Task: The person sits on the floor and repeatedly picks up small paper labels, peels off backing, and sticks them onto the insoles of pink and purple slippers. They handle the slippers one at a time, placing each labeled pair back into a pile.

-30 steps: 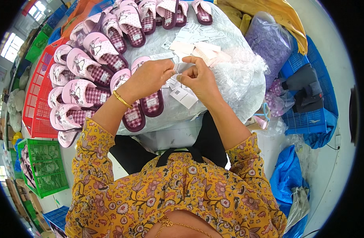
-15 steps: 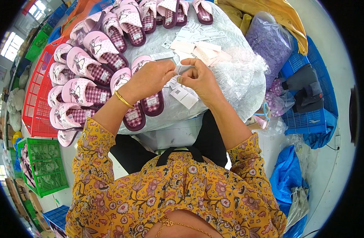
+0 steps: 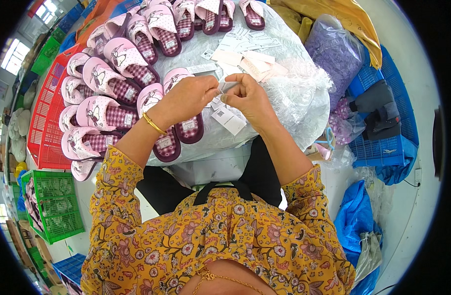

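Over the table, my left hand (image 3: pixel 187 98) and my right hand (image 3: pixel 251 101) almost touch, both closed in a pinch. A small white paper tag (image 3: pixel 228 85) shows between the right thumb and forefinger. What the left fingertips grip is too small to make out. Right below the hands lies a loose white tag (image 3: pixel 229 121) with printing on it. A pair of pink slippers (image 3: pixel 189 129) with plum checked insoles sits beside and partly under my left forearm. More such slippers (image 3: pixel 105 114) stand in rows to the left and along the back.
Clear plastic sheeting (image 3: pixel 294 105) covers the table. Pale cards and tags (image 3: pixel 255 63) are heaped beyond my hands, near a bundle of white strings (image 3: pixel 306 83). Blue crate (image 3: pixel 378 152) and bag of purple items (image 3: pixel 333 49) stand right; red crate (image 3: pixel 46 132) and green crate (image 3: pixel 58 206) left.
Both hands have shifted very slightly, staying together in their pinch over the same spot. The slippers and loose tags lie as before.
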The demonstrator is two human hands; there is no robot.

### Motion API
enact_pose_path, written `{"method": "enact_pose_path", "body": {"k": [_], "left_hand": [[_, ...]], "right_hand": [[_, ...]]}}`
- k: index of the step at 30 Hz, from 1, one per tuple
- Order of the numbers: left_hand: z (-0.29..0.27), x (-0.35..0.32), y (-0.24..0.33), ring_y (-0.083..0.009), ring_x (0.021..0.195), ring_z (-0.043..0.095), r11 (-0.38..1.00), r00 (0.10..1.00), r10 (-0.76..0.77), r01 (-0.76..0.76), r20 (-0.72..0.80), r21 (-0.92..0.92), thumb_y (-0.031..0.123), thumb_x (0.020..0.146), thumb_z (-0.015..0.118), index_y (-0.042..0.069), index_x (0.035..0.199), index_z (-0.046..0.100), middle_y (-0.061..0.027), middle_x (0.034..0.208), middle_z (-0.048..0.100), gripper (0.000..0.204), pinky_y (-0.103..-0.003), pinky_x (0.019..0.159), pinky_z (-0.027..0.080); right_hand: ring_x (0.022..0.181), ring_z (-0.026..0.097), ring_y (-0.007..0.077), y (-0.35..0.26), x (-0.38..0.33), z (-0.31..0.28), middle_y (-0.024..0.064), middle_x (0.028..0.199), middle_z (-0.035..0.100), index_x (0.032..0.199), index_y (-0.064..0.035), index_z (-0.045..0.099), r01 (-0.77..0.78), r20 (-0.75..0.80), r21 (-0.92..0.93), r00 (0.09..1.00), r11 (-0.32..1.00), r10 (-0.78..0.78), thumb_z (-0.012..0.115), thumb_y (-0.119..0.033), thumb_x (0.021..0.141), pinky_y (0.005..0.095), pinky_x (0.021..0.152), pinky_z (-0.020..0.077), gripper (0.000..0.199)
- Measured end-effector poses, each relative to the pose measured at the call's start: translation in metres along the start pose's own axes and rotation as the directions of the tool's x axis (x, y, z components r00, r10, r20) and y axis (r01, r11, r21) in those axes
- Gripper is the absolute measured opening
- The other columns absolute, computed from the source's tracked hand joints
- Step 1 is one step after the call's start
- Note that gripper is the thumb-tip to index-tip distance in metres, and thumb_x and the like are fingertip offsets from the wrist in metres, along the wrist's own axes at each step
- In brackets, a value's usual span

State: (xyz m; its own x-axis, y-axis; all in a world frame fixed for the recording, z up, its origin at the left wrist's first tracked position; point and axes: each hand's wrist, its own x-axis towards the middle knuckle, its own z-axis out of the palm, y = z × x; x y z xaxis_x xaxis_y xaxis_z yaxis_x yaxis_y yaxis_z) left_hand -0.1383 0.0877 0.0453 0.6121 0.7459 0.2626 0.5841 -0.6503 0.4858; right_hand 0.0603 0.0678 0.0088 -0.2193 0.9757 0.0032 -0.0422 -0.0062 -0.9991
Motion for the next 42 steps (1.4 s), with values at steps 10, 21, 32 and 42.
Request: {"method": "enact_pose_path", "body": {"k": [10,21,32,42], "left_hand": [[-0.006,-0.004,-0.003,-0.0057,0.059,0.05,0.729,0.937,-0.232,0.346,0.262,-0.591,0.021,0.098,0.059,0.004,0.097,0.065,0.0018,0.072,0.058,0.019,-0.022,0.056,0.042],[-0.003,-0.002,0.01,-0.0281,0.073,0.058,0.967,0.995,-0.065,0.081,0.077,-0.24,0.025,0.094,0.061,0.003,0.091,0.061,-0.0127,0.082,0.06,0.022,-0.038,0.068,0.047],[0.008,0.089,-0.128,-0.0254,0.096,0.063,0.962,0.963,-0.27,0.27,-0.015,0.033,0.013,0.086,0.067,0.005,0.122,0.064,-0.0106,0.107,0.065,0.037,-0.035,0.087,0.05],[0.03,0.123,-0.2,-0.0294,0.097,0.061,0.949,0.988,-0.133,0.104,0.079,0.296,0.017,0.079,0.071,0.006,0.097,0.067,-0.0118,0.102,0.063,0.021,-0.038,0.085,0.049]], "right_hand": [[0.075,0.059,0.0089,-0.006,-0.012,0.001,0.004,0.08,0.064,0.105,-0.0005,0.055,-0.063,0.052,0.028,0.997,0.998,0.062,0.073,-0.002,0.081,0.0241,0.07,0.0478,0.03],[0.068,0.057,0.0074,-0.015,-0.027,-0.007,0.0051,0.086,0.068,0.113,-0.0031,0.061,0.083,-0.068,-0.258,0.992,0.963,-0.103,0.076,-0.016,0.085,0.0238,0.061,0.0476,0.034],[0.072,0.054,0.006,0.014,-0.012,-0.016,0.0018,0.093,0.066,0.098,-0.0027,0.071,0.103,0.023,-0.053,0.995,0.993,-0.102,0.073,-0.009,0.089,0.0219,0.063,0.0448,0.011],[0.076,0.055,0.0079,0.021,-0.03,-0.036,0.0021,0.095,0.064,0.099,-0.005,0.074,0.141,-0.014,-0.149,0.989,0.979,-0.145,0.073,-0.008,0.088,0.0226,0.068,0.0454,0.011]]}}
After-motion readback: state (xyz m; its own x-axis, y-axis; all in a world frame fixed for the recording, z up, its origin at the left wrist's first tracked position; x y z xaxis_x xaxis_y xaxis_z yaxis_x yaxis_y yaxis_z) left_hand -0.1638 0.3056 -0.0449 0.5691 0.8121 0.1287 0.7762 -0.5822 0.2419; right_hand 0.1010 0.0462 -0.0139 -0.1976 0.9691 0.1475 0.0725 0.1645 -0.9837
